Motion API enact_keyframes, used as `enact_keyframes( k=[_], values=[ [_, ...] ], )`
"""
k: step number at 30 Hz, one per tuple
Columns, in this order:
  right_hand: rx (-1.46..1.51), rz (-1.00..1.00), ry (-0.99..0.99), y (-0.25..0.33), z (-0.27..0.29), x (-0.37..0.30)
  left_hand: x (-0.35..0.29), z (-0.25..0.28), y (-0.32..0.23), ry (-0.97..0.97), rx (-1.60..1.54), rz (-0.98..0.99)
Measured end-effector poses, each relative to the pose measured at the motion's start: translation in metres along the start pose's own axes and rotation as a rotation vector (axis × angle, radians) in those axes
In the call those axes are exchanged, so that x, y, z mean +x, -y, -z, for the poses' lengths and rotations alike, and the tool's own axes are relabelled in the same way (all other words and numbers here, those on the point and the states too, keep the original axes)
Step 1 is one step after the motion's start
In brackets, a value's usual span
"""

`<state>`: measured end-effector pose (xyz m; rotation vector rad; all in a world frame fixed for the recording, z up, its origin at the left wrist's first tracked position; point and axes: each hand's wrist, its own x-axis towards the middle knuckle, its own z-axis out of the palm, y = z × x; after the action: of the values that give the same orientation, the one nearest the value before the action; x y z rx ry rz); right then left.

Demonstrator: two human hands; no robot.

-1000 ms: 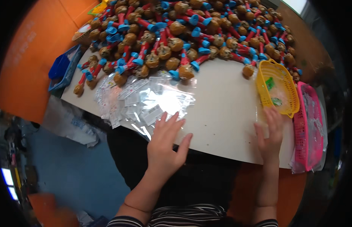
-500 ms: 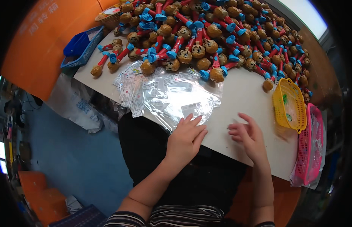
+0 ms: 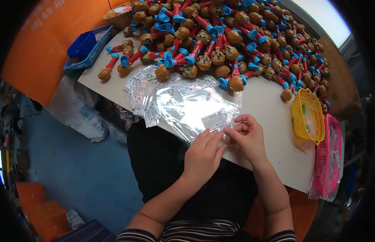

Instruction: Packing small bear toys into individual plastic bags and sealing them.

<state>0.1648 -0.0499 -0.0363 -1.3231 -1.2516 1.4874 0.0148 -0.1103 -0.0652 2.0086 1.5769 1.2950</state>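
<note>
Clear plastic bags [image 3: 191, 107] lie in a shiny stack at the front of the white table. Several carry small printed paper slips [image 3: 145, 97], fanned out on their left side. My left hand [image 3: 201, 155] rests on the near edge of the top bag, fingers stretched out flat and thumb apart. Beside it, my right hand [image 3: 250, 139] pinches the bag's near right corner between thumb and fingers. Just beyond the bags spreads a big heap of toys [image 3: 203, 62] with brown round heads, red stems and blue bases.
On the right stand a yellow basket [image 3: 307, 135] and a pink basket [image 3: 322, 187] holding clear packaging. A blue basket [image 3: 88, 60] sits at the table's left edge, a wicker basket [image 3: 115, 17] behind it. A large plastic sack [image 3: 80, 107] hangs below that edge.
My right hand has moved left and closed on the bag's corner. The left hand has shifted slightly right and down, still on the bag's edge.
</note>
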Motion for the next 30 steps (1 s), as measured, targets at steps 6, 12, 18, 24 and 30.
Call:
enact_keyframes(
  k=[6,12,18,24,30],
  values=[
    [-0.012,0.008,0.058,-0.004,-0.001,0.003,0.001,0.005,-0.004,-0.016,-0.061,0.15],
    [-0.735,0.589,-0.151,0.015,0.02,0.039,-0.006,0.001,0.003,-0.098,-0.04,0.098],
    [-1.44,1.132,-0.166,0.043,0.046,0.134,-0.006,-0.013,-0.011,-0.077,0.003,-0.031],
    [-1.423,1.199,-0.149,0.04,0.071,0.121,-0.006,-0.017,-0.016,-0.025,-0.001,-0.007],
    [-0.284,0.281,0.01,0.032,0.08,0.0,0.002,-0.03,-0.017,0.045,-0.018,0.022]
  ],
)
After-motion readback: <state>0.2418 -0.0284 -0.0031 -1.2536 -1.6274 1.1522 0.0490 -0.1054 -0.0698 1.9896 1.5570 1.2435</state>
